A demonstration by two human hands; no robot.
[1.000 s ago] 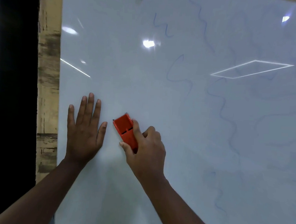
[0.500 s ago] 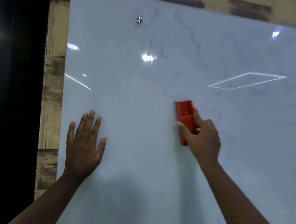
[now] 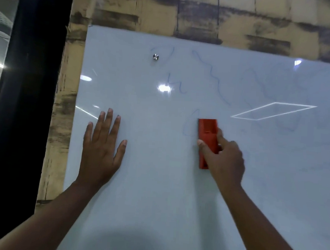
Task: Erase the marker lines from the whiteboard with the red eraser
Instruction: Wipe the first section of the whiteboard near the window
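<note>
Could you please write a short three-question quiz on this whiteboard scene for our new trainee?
1. True or false: the left hand lies flat on the whiteboard with straight fingers.
2. Which hand grips the red eraser? A) left B) right C) both
3. Fill in: the faint blue curl nearest the eraser lies just to its ____ in the picture.

Key
1. True; it holds nothing.
2. B; the right hand holds the eraser's lower part against the board.
3. Left. Further blue marker lines remain higher up, near the round metal stud.
</note>
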